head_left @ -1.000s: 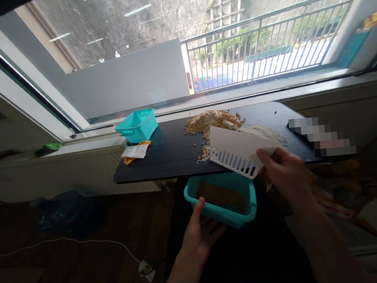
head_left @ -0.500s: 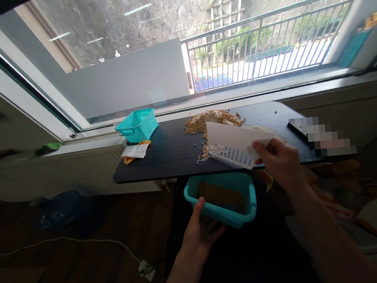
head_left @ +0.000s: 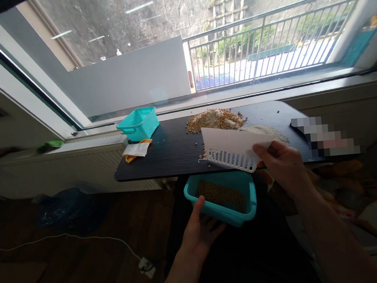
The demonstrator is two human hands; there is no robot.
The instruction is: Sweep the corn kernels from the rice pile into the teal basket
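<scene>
My right hand grips a white slotted scraper by its right end, its toothed edge on the black table near a few loose yellow grains. Behind the scraper lies a pile of mixed yellow and white grains, with a white grain heap to the right. My left hand holds a teal basket from underneath, just below the table's front edge. A layer of brownish-yellow beans lies in the basket.
A second teal basket stands at the table's back left, with a white and orange packet beside it. A radiator runs along the left under the window. A white cable and plug lie on the dark floor.
My right hand has drawn the scraper a little to the left and toward the front edge. The left hand and its basket have stayed in place.
</scene>
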